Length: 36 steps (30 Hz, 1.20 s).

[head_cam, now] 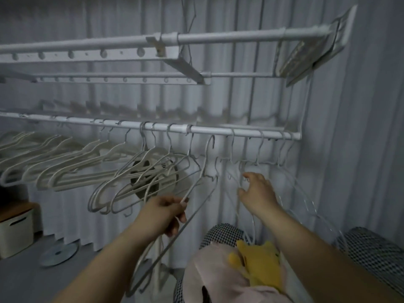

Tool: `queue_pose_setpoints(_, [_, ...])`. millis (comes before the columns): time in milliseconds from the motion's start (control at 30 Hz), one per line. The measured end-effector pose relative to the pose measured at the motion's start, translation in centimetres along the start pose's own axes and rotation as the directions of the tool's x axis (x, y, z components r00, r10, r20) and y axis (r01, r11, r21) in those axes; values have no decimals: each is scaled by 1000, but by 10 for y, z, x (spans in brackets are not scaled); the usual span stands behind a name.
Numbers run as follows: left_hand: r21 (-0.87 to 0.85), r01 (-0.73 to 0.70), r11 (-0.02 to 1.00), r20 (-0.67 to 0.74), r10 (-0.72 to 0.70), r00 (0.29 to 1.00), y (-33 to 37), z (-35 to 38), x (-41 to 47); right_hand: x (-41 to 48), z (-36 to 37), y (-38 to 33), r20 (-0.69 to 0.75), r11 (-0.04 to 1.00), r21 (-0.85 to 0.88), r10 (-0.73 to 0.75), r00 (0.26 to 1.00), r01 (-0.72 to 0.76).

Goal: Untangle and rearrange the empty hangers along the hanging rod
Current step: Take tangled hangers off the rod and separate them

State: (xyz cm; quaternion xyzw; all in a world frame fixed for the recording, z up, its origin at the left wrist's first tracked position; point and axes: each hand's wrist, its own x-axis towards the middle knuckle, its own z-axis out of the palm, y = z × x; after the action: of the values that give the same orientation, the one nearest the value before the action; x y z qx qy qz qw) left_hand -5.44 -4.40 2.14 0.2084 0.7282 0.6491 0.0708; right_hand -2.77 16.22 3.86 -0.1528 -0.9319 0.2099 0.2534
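1 hanger (pixel 196 182), gripped by the curled left hand (pixel 166 212), is slanted up-right with its hook just under the rod (pixel 240 130), while the tangled hangers (pixel 256 163) beside it are pinched by the right hand (pixel 259 193).

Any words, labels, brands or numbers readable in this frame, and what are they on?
None can be read.
Flat panel at the right end of the upper rail: darker marks, too blurred to tell if they are print.
Disc and white box, lower left: no legible text.
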Motion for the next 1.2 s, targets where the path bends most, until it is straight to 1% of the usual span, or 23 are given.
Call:
queue_pose_setpoints(100, [-38,-51,998,-63,49,997,5,11,25,16,8,11,89,983,177,20,996,-36])
queue_pose_setpoints(200, [-46,-74,996,-101,69,993,9,23,43,28,16,18,150,930,354,52,987,-102])
queue_pose_setpoints(300, [-47,-82,996,-104,77,992,13,35,57,34,24,24,183,899,420,51,982,-125])
queue_pose_setpoints(400, [-54,-112,992,-119,105,987,17,44,68,35,28,24,183,873,472,40,982,-123])
queue_pose_setpoints(500, [-59,-128,990,-130,120,984,19,50,79,39,32,21,183,856,503,32,983,-121])
queue_pose_setpoints(600, [-27,-121,992,-97,118,988,20,54,87,41,36,17,214,833,536,25,977,-139])
queue_pose_setpoints(700, [-13,-120,993,-93,119,989,20,55,93,43,37,19,188,839,532,13,982,-113])
queue_pose_setpoints(800, [-8,-123,992,-90,122,988,15,55,98,43,37,25,173,822,562,-6,985,-94])
queue_pose_setpoints(933, [0,-83,997,-52,83,995,8,58,105,41,35,33,159,800,592,2,987,-97])
queue_pose_setpoints(1100, [-10,-25,1000,-21,24,999,4,66,107,35,31,37,127,813,579,-16,992,-61])
queue_pose_setpoints(1167, [56,-24,998,-40,26,999,6,67,103,34,29,38,114,821,569,-30,993,-41])
queue_pose_setpoints(1200, [138,-41,990,-68,51,996,8,67,101,34,29,38,110,825,564,-38,993,-31])
